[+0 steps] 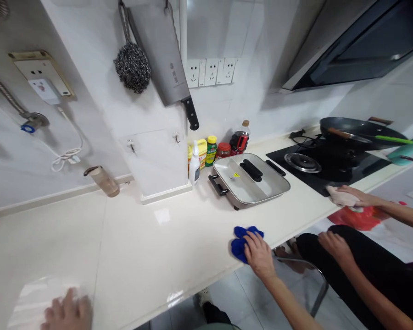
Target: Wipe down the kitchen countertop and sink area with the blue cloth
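Observation:
My right hand (261, 261) presses a crumpled blue cloth (239, 247) onto the white countertop (141, 256), near its front edge. Its fingers curl over the cloth, and folds stick out beyond them. At the lower left, my left hand (69, 311) rests on or just above the counter, a little blurred, with its fingers apart and nothing in it. Behind the blue cloth stands a rectangular electric pan (234, 197) with a glass lid and black handles.
A co-worker's hand (361, 197) holds a pale cloth (342, 196) at the black cooktop (330, 160), which bears a wok (351, 126). A spray bottle (194, 167) and several containers stand by the wall. A cleaver (165, 59) and wire scrubber (132, 68) hang above.

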Action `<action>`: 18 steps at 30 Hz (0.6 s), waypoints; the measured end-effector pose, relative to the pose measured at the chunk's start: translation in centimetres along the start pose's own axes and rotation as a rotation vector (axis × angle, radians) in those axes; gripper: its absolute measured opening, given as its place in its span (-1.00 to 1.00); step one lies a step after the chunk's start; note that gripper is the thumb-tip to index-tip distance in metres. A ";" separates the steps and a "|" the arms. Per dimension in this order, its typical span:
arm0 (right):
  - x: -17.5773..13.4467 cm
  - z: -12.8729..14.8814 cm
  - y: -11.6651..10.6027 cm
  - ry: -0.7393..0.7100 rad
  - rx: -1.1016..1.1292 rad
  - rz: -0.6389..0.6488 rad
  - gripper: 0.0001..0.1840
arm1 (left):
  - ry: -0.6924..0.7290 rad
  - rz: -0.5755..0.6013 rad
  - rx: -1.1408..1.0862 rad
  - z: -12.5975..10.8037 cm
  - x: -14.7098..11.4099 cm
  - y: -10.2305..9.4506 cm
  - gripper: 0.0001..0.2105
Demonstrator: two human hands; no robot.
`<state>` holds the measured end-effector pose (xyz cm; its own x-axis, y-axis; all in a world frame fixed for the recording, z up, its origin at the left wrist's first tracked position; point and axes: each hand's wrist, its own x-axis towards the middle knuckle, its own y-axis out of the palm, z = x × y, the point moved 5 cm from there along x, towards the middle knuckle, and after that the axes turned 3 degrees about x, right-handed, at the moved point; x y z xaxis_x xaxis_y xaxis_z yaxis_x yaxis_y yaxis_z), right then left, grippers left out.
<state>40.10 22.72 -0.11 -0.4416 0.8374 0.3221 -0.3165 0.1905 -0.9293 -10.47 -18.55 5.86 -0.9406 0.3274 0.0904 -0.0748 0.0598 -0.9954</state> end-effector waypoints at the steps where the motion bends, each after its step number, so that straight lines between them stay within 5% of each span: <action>1: 0.8 -1.3 0.0 0.049 -0.027 -0.019 -0.57 | 0.018 0.014 -0.045 -1.6 0.5 0.2 -0.32; 5: 3.2 -4.2 -0.3 0.294 -0.122 -0.102 -0.51 | -0.090 -0.034 -0.143 -6.0 1.3 1.0 -0.27; 8: 3.3 -2.2 0.3 0.350 -0.159 -0.120 -0.45 | -0.134 -0.099 -0.125 -6.9 0.8 1.6 -0.32; 14: 3.2 7.7 3.2 -0.012 -0.043 0.020 -0.46 | -0.126 -0.072 -0.110 -6.4 0.6 1.7 -0.33; 18: 8.3 11.7 4.3 -0.110 0.023 0.066 -0.48 | -0.139 -0.073 -0.096 -6.9 0.7 1.0 -0.27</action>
<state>25.19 24.52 0.70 -0.5510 0.7863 0.2796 -0.3022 0.1242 -0.9451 -8.92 -11.78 5.13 -0.9710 0.1863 0.1501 -0.1185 0.1704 -0.9782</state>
